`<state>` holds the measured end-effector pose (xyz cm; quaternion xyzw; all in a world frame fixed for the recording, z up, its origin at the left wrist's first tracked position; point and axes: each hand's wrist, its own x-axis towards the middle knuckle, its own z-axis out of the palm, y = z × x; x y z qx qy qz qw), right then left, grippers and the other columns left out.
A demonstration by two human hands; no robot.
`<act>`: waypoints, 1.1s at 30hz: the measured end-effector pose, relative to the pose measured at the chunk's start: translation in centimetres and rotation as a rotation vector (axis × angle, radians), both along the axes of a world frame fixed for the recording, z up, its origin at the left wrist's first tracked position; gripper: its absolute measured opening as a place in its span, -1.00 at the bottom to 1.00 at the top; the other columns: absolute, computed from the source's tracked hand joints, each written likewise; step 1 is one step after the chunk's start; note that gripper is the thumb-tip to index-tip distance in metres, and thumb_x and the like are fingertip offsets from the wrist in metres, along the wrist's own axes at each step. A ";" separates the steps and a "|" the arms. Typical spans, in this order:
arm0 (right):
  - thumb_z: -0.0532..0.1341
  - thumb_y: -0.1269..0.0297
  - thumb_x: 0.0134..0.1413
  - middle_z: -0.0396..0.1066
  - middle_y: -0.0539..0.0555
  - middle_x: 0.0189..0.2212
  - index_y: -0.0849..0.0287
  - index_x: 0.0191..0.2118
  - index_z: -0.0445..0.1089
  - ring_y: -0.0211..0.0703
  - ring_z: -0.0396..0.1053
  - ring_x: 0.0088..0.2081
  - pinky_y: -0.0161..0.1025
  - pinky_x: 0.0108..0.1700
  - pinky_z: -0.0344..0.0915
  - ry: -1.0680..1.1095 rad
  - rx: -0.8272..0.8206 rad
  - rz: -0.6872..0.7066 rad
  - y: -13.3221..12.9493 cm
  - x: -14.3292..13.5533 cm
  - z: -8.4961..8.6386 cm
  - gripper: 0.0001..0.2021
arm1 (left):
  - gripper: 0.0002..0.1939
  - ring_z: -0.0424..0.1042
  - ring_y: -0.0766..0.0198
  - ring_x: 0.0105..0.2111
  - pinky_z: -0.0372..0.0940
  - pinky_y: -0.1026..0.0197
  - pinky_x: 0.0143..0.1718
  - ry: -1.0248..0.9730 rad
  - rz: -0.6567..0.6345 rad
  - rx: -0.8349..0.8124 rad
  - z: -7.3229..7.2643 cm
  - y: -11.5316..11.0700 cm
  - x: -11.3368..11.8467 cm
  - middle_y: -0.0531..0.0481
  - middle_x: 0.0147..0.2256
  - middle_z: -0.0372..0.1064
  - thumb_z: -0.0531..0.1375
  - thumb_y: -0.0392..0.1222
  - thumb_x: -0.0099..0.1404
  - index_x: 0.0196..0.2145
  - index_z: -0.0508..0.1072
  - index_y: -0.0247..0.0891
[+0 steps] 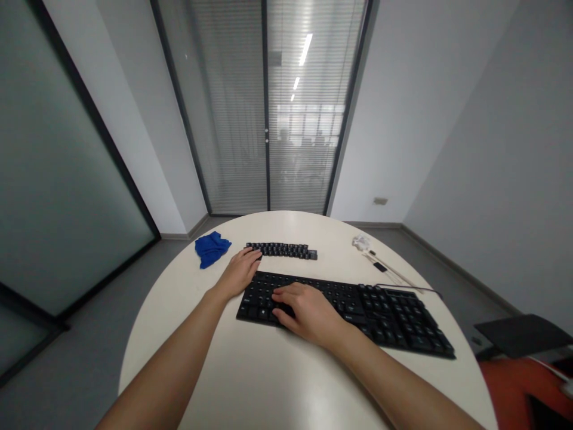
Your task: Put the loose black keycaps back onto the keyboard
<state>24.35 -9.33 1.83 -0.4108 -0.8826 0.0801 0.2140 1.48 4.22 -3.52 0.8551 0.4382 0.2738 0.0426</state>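
A black full-size keyboard (394, 319) lies on the round table, with bare sockets visible in its left part and keycaps on its right part. Behind it, loose black keycaps (286, 249) stand in close rows. My left hand (239, 273) reaches past the keyboard's left corner, fingers stretched out over the left end of those rows. Its fingertips touch or nearly touch the keycaps there. Over the left half of the keyboard rests my right hand (308, 310), thumb apart from the bent fingers, fingertips down at the keys. Whatever lies under its palm is hidden.
A crumpled blue cloth (211, 248) lies at the table's left rim. Toward the right rim are a white crumpled wad (360, 242), thin pale sticks (398, 275) and a small black piece (379, 267). The keyboard's cable (416, 288) runs along its back. An orange chair (519, 382) stands at the right.
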 end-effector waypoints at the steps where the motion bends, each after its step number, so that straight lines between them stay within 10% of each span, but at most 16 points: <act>1: 0.19 0.18 0.27 0.54 0.16 -0.03 0.20 0.02 0.51 0.01 0.44 -0.01 -0.11 0.08 0.32 -0.021 0.001 0.000 -0.1 0.0 0.2 -0.68 | -0.57 0.15 0.05 0.27 0.09 -0.10 0.30 0.002 -0.005 -0.016 0.0 0.0 0.0 -0.10 0.19 0.35 -0.04 -0.12 0.49 0.16 0.42 -0.28; 17: 0.28 0.16 0.11 0.48 0.18 0.07 0.23 0.00 0.54 0.12 0.38 0.01 -0.04 0.01 0.34 -0.142 -0.024 0.016 -0.1 0.1 1.0 -0.62 | -0.65 0.27 0.06 0.18 0.13 -0.05 0.24 0.059 -0.087 -0.048 1.8 -1.5 1.3 -0.05 0.07 0.48 0.02 -0.12 0.47 0.02 0.54 -0.19; 33: 0.32 0.12 0.05 0.52 0.16 0.01 0.25 0.00 0.54 0.03 0.43 -0.06 -0.10 0.05 0.34 -0.099 0.024 0.163 0.3 0.9 -0.4 -0.58 | -0.75 0.46 0.06 -0.02 0.22 0.12 0.06 0.128 0.126 -0.105 3.1 -2.5 3.0 -0.08 -0.11 0.57 0.14 -0.10 0.37 -0.15 0.61 -0.12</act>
